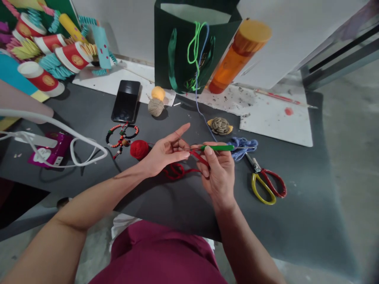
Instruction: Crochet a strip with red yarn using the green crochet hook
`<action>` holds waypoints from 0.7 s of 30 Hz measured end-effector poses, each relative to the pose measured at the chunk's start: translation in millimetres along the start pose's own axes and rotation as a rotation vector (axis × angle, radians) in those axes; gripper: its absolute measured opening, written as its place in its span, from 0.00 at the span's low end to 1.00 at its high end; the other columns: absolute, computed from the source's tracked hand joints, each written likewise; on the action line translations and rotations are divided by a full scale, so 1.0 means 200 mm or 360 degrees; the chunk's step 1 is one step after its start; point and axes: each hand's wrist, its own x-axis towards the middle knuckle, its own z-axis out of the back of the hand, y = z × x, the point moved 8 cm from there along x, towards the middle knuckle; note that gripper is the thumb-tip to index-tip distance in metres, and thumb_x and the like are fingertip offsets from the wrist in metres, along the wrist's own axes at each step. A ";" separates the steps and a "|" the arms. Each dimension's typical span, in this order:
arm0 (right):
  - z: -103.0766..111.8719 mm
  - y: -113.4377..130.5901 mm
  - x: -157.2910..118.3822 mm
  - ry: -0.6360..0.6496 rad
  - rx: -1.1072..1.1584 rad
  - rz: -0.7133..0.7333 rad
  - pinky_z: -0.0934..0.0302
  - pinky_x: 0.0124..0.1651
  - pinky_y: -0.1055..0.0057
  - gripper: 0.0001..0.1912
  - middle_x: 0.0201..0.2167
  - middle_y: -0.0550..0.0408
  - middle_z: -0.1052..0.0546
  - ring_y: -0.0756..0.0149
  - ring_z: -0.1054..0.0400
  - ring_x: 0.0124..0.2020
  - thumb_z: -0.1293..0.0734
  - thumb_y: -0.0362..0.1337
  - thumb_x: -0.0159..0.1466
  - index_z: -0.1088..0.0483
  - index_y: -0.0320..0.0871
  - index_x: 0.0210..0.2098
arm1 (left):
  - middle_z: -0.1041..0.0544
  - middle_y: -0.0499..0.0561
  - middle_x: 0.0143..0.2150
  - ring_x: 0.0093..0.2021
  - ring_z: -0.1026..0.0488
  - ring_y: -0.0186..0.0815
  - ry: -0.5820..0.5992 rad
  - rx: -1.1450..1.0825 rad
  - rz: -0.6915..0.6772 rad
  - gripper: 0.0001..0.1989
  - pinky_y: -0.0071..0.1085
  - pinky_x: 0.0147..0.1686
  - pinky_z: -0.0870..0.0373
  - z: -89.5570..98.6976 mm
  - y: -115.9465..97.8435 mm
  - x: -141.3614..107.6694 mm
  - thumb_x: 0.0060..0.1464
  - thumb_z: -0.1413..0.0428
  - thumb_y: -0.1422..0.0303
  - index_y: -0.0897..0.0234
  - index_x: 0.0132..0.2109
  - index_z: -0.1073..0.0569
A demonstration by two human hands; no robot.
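Note:
My right hand point(217, 167) is closed round a crochet hook with a green handle point(220, 148), whose metal shaft points left. Red yarn point(199, 157) runs from the hook's tip between my hands and hangs in loops over the table. My left hand point(168, 152) pinches the red work at the hook's tip, its index finger raised with yarn across it. Left of that hand lies a red yarn ball point(139, 150). Blue yarn point(242, 148) lies just right of my right hand, beside scissors point(263, 179) with one yellow and one red handle.
On the grey table point(299, 213) are a phone point(126, 101), beaded bracelets point(121, 136), small yarn balls point(156, 106) and a crocheted flower point(220, 126). Behind stand a green bag point(162, 51) and an orange bottle point(233, 59). A white cable point(74, 122) crosses the left side.

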 end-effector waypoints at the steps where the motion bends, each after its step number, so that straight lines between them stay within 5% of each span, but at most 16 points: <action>1: 0.00 0.00 0.00 -0.0001 -0.0004 -0.0016 0.56 0.14 0.82 0.16 0.26 0.59 0.18 0.83 0.49 0.13 0.19 0.47 0.54 0.25 0.47 0.32 | 0.23 0.44 0.36 0.37 0.28 0.28 0.0004 -0.0005 -0.0004 0.40 0.28 0.44 0.31 0.00 0.00 0.00 0.52 0.31 0.71 0.52 0.70 0.32; 8: 0.01 0.03 -0.01 0.0038 -0.0075 -0.0050 0.56 0.13 0.84 0.20 0.15 0.70 0.35 0.81 0.53 0.13 0.21 0.52 0.57 0.30 0.49 0.34 | 0.23 0.44 0.35 0.36 0.27 0.27 0.0080 -0.0069 -0.0014 0.37 0.27 0.42 0.30 -0.01 -0.01 0.00 0.52 0.32 0.74 0.51 0.68 0.29; 21: 0.00 0.10 -0.01 0.0201 -0.0233 0.0242 0.54 0.12 0.83 0.16 0.25 0.65 0.21 0.82 0.49 0.11 0.28 0.51 0.66 0.34 0.48 0.37 | 0.23 0.44 0.33 0.30 0.32 0.26 0.0078 0.0004 -0.0026 0.34 0.26 0.36 0.34 -0.01 -0.06 0.01 0.51 0.32 0.73 0.55 0.65 0.25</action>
